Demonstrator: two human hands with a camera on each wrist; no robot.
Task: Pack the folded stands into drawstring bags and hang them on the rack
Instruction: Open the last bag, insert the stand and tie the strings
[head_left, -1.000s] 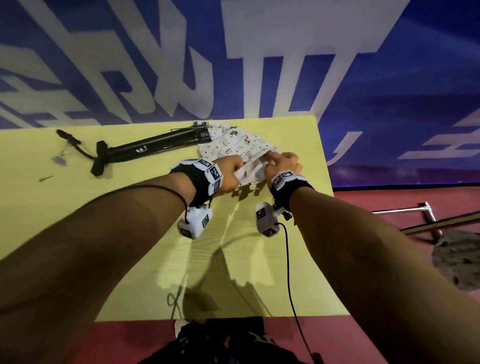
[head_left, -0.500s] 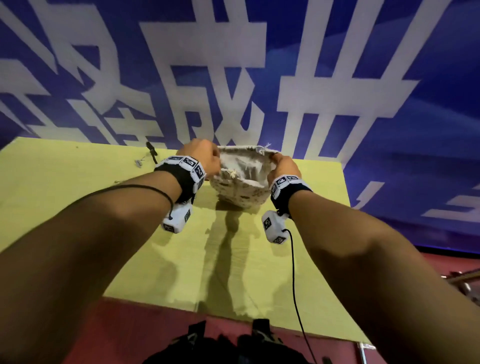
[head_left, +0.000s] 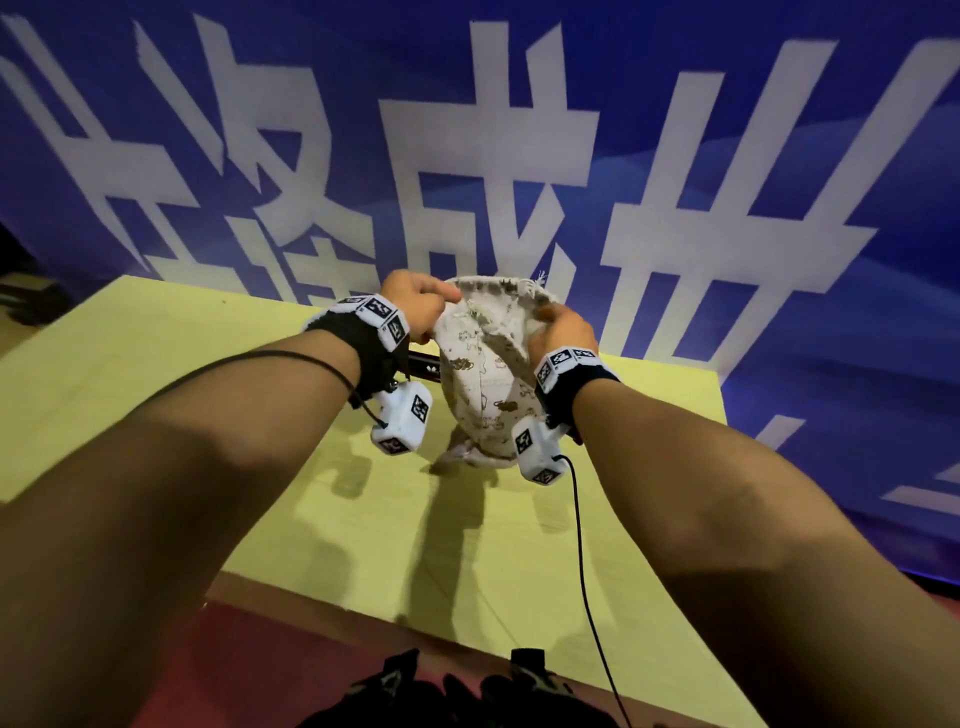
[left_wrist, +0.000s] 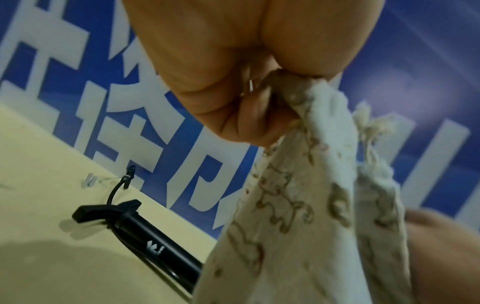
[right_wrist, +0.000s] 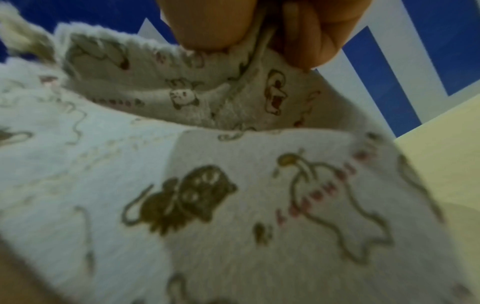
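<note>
Cotton drawstring bag (head_left: 485, 364) hangs between left hand (head_left: 415, 304) and right hand (head_left: 563, 330), both pinching its rim.

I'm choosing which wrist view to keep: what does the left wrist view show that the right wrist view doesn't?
Only the left wrist view shows the black folded stand lying on the table, outside the bag. Only the right wrist view shows the right hand pinching the rim. Both show the printed drawstring bag and the blue banner.

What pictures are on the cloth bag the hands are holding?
The drawstring bag is off-white with small brown cartoon animals, a panda among them, and pink marks; the right wrist view shows it best.
</note>
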